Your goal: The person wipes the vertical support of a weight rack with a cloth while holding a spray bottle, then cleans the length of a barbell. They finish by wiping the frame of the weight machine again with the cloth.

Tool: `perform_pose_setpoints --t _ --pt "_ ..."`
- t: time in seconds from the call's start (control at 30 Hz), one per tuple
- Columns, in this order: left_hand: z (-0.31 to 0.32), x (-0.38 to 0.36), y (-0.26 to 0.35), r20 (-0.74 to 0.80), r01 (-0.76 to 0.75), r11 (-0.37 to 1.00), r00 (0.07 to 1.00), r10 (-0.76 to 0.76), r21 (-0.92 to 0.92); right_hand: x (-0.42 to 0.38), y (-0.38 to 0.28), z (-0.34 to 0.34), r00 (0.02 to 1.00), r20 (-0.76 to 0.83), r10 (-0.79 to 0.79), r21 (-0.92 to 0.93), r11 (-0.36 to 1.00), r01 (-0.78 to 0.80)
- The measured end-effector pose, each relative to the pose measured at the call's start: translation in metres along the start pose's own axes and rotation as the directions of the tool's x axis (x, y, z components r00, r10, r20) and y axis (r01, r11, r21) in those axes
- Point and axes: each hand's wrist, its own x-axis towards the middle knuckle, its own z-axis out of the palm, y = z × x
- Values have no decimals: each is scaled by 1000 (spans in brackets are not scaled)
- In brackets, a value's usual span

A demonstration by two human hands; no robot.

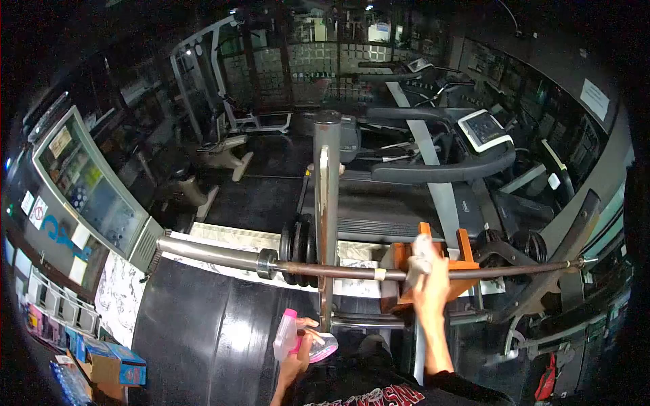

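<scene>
A long barbell with a rusty brown bar crosses the view behind a worn upright metal post. My right hand is closed around a pale cloth against the bar, right of the post. Low in the middle, my left hand is wrapped round a clear bottle with a pink cap. A clear and pink piece shows beside the fingers. Dark weight plates stand just left of the post.
Behind the bar is a treadmill with a console. An orange-brown stand is near my right hand. A glass-door fridge stands at left, above cardboard boxes. A cable machine is farther back.
</scene>
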Motion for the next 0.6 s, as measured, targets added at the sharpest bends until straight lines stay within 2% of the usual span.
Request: perform_pose_setpoints --t 0.03,0.07,0.1,0.13,0.17,0.23,0.3,0.37,0.4,0.43,0.47,0.5,0.57,0.6 --pt "1 0 3 8 39 999 999 -40 23 -8 -2 16 994 54 -96 -93 990 101" --pt "3 1 6 17 41 999 999 -41 27 -16 -6 24 982 147 -115 -173 975 140" --pt "7 1 9 22 48 996 999 -47 -73 -16 -33 26 962 243 -123 -246 952 184" --pt "10 0 10 28 59 983 998 -55 -174 -23 -43 36 962 250 -107 -60 990 126" --pt "10 0 3 42 67 983 997 -60 -170 -32 -49 47 962 257 -91 126 990 60" --pt "10 2 -9 115 33 999 993 -31 -15 -52 -60 73 918 320 -235 305 943 135" --pt "12 3 -15 148 36 997 989 -24 -74 -55 -79 65 840 383 -385 422 881 212" --pt "3 -4 -45 175 -210 972 966 190 103 -61 -74 56 840 405 -361 427 887 175" --pt "2 -8 -41 171 -208 972 967 189 105 -63 -62 53 886 344 -312 449 883 137" --pt "1 -15 -33 122 40 995 991 -50 89 -62 -52 46 924 283 -258 474 875 100" --pt "1 -20 -28 79 284 957 954 -289 60 -60 -42 33 952 269 -145 387 921 31" --pt "2 -19 -22 71 264 963 961 -267 45 -55 -33 17 970 242 -32 298 954 -43" --pt "3 -20 -19 78 144 990 986 -144 12 -53 1 8 999 -22 -28 170 985 31" --pt "2 -20 -18 85 118 993 989 -118 2 -51 9 6 994 -96 58 159 986 -42"
